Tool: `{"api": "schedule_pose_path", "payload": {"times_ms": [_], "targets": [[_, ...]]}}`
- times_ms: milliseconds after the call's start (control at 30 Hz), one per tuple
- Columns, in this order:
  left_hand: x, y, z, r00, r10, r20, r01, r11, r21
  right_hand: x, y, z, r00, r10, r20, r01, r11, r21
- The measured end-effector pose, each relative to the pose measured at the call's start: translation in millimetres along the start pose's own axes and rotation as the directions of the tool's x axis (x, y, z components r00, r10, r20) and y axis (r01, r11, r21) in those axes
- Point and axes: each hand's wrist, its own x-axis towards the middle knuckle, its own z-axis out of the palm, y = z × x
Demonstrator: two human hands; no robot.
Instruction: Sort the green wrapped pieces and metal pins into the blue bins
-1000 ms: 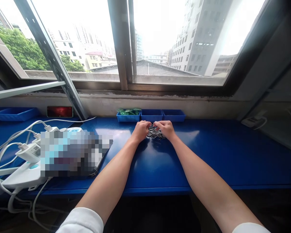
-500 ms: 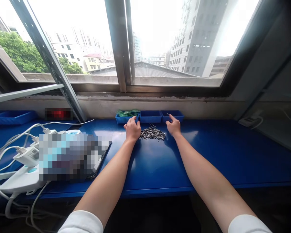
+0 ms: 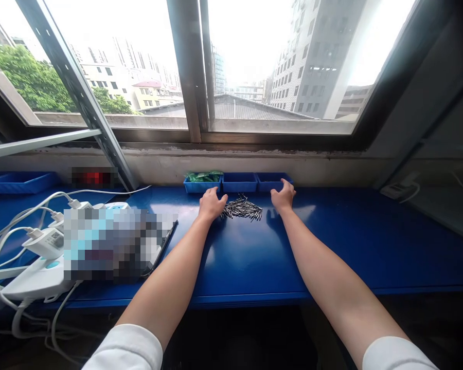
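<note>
A loose pile of short, slim metal rods, dark and shiny, lies on the blue tabletop between my hands. My left hand is at the pile's left edge, thumb apart from partly curled fingers, with nothing visible in it. At the front of the right blue bin, my right hand is open, thumb and fingers apart, holding nothing I can see. A few small dark pieces seem to lie in that bin. Beside it are the middle blue bin and the left blue bin, which holds green packets.
On the left, a white power strip with plugged chargers and cables lies near a blurred-out object. Another blue tray is farther back. A metal shelf post slants before the window above the blue table.
My right hand has drawn slightly right, and its fingers have spread; the small rod at its fingertips no longer shows there. My left thumb now sticks out towards the pile.
</note>
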Motion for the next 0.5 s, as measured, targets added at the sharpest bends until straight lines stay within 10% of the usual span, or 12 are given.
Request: {"api": "schedule_pose_path", "payload": {"times_ms": [200, 500], "targets": [[-10.2, -4.7, -0.2, 0.919, 0.104, 0.381, -0.172, 0.974, 0.146, -7.1, -5.6, 3.5, 0.97, -0.165, 0.178, 0.158, 0.986, 0.056], [-10.4, 9.8, 19.1, 0.917, 0.115, 0.382, -0.222, 0.943, 0.248, -33.9, -26.3, 16.2, 0.791, -0.271, 0.549, 0.406, 0.903, -0.139]]}}
